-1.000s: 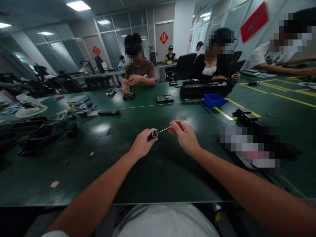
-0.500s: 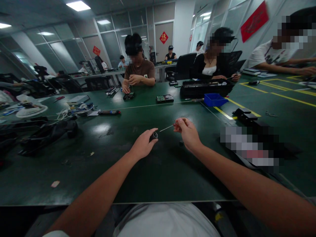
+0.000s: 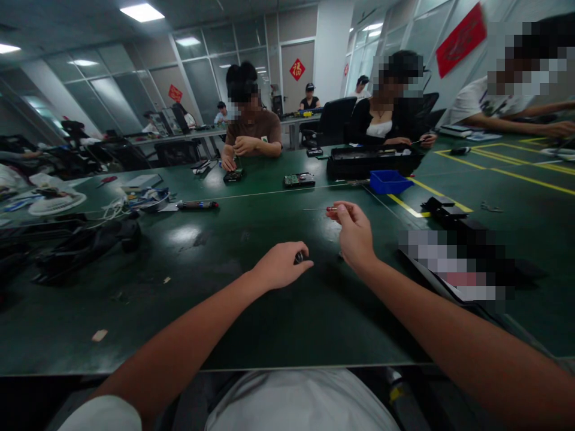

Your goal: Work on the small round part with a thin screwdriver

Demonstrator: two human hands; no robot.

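Note:
Between the thumb and fingers of my left hand sits a small dark round part with a shiny ring at its opening. My fingers hide most of it. My right hand pinches the red handle of a thin screwdriver, whose slim shaft points left over the green table. The screwdriver is apart from the round part, farther out and to its right. A small dark piece lies beside my right wrist, partly covered by it.
Farther off are a blue bin, a long black housing and a circuit-board unit. A pen-like tool and black parts lie left. On the right is a black bracket. Several co-workers sit around the table.
My left hand has moved right and nearer to me with the round part. My right hand has shifted slightly right, and the screwdriver has swung level, its tip away from the part.

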